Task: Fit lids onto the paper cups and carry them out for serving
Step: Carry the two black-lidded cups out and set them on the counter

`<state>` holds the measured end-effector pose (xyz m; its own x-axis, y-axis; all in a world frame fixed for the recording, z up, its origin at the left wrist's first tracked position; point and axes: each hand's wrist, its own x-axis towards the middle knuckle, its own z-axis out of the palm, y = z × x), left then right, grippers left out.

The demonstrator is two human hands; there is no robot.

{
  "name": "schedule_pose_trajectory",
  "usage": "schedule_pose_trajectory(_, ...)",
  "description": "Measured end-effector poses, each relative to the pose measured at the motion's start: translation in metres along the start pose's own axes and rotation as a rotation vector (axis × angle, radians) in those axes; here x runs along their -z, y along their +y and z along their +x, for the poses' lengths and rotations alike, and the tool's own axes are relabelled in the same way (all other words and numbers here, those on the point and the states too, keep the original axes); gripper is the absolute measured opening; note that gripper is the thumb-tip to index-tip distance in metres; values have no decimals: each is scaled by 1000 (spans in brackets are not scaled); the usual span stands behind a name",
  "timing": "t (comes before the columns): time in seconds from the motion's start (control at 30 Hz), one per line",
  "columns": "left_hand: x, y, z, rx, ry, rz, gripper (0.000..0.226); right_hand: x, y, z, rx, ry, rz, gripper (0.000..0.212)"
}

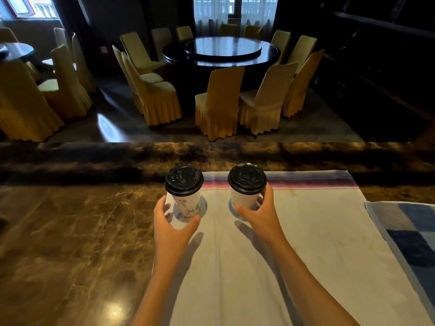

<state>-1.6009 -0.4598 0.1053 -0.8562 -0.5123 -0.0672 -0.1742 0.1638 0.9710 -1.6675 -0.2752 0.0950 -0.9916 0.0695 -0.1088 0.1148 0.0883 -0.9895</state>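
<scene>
Black lids [183,179] — white cups [186,203] (one floral) — brown marbled counter [70,231].

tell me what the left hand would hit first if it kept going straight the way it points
Most likely the left cup. The left hand is open and curved around its base, fingers apparently just short of the wall; exact contact is hard to judge from this one view.

Both hands' grip around two lidded cups [183,196]

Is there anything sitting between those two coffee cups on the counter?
Nothing. In the head view, only bare white cloth lies between the left cup and the right cup.
</scene>
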Motion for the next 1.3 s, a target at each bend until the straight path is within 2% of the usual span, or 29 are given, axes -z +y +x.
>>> schedule_pose_trajectory(0.1,6,-6,-21,-33,56,127,83,8,2,-13,-9,-25,-14,91)
schedule_pose_trajectory(0.17,12,-10,-30,-187,47,340,58,17,5,-23,-35,7,-94,77)
schedule_pose_trajectory(0.23,16,-12,-36,-380,-28,568,44,27,8,-35,-55,43,-165,62)
schedule_pose_trajectory(0.33,6,-10,-38,-573,-135,718,45,46,9,-55,3,114,-463,56)
schedule_pose_trajectory(0.43,-25,-2,-46,-686,-224,741,56,75,6,-74,105,166,-901,62)
schedule_pose_trajectory(0.53,-64,7,-65,-826,-329,716,64,112,6,-100,162,232,-1129,65)
schedule_pose_trajectory(0.6,-90,16,-84,-909,-392,713,67,141,7,-122,143,324,-1165,66)
schedule_pose_trajectory(0.9,-176,71,-241,-1247,-741,730,70,279,11,-297,-227,706,-1259,75)
schedule_pose_trajectory(1.1,-198,78,-413,-1508,-1058,662,70,348,34,-481,-449,946,-1234,74)
schedule_pose_trajectory(1.3,-176,64,-611,-1701,-1282,447,64,378,61,-682,-672,1163,-1179,71)
